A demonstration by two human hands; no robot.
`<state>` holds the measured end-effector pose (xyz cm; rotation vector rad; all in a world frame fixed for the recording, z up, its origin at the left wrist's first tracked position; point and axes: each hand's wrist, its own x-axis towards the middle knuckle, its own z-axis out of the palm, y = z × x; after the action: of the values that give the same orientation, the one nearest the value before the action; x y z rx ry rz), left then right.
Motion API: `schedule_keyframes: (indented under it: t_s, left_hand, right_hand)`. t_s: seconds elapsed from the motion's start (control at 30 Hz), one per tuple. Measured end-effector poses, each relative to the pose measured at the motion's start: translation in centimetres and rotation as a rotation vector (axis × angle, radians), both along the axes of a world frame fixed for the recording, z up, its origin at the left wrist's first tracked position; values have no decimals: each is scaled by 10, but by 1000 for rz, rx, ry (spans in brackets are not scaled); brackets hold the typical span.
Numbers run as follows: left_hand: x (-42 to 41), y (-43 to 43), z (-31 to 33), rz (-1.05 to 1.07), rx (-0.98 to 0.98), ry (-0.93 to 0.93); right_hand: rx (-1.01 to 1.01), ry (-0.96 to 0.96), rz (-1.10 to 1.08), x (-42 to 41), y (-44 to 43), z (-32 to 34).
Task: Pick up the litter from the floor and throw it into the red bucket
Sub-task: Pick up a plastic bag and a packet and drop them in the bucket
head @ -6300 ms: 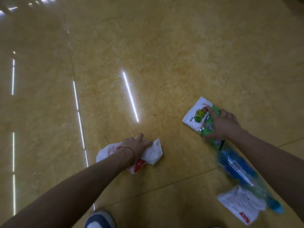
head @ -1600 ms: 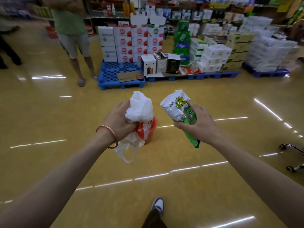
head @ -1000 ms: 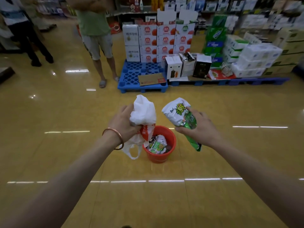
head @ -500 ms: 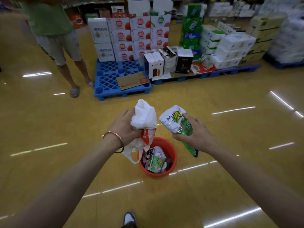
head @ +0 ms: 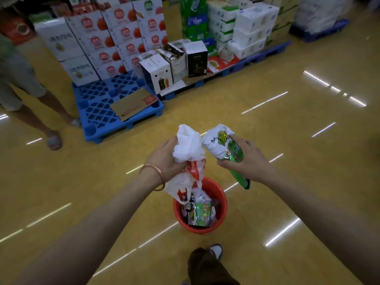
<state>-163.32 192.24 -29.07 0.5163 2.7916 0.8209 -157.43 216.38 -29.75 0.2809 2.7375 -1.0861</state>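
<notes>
The red bucket [head: 206, 229], which a moment ago stood further out on the floor [head: 298, 182], now sits directly under the person's outstretched arms, just ahead of their shoe [head: 217, 249]. They have closed the gap, and both pieces of litter are in position to be dropped. Neither has been let go yet.

The left hand [head: 164, 159], with a thin copper-coloured bangle [head: 158, 178] at the wrist, is clenched round a crumpled plastic bag [head: 188, 147]. The bag is thin white film with red print, bunched into a puff above the fist, and its limp tail hangs down to the bucket's near rim. The right hand [head: 248, 163] pinches a snack packet [head: 220, 144] between thumb and fingers. The packet is glossy foil, white at the puffy top and green at the flattened lower end, which pokes out below the palm. It is held beside the opening rather than squarely over it, so I'd say it needs a small inward shift before release.

The bucket is smooth round plastic, already part-filled with shiny wrappers [head: 201, 212]. The floor is polished yellow and mirrors the ceiling lights. Beyond it, a blue lattice pallet [head: 96, 112] carries stacked cartons.
</notes>
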Motion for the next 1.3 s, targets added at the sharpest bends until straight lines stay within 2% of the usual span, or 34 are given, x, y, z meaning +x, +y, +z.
schedule_keyframes:
  t_s: [0.13,0.3,0.37,0.57,0.73,0.8,0.87,1.07,1.17,1.3]
  left_hand:
    - [-32,12,-12,-24,-22,-63]
    - [-61,29,-30,-34,45,-122]
    - [-71,34,-47,-74,-16,-171]
    - [-111,39,-116,-270,-126,-243]
    - [-139,26,-191,-440,-197,-114]
    - [-145,18,-222,-433,-221,-172]
    - [-149,10,-253,-416,-234,-241]
    - [-154,7,-348,-465,-332,-292]
    - [-155,16,-392,-455,-289,-346]
    - [-152,31,-443,-509,-270,-303]
  right_hand:
    - [1,-53,-24,-27,3,-16]
    - [-46,-147,-94,-40,8,-44]
    - [-80,-202,-145,-38,8,-56]
    - [-117,-328,-339,-23,-11,-116]
    - [-161,-398,-513,-18,-45,-182]
    - [-184,-412,-571,-17,-59,-210]
    - [-191,-453,-582,-16,-75,-235]
    - [-147,-559,-509,-20,-86,-322]
    - [-130,-573,-481,-24,-81,-369]
    - [-101,-570,-437,-33,-70,-434]
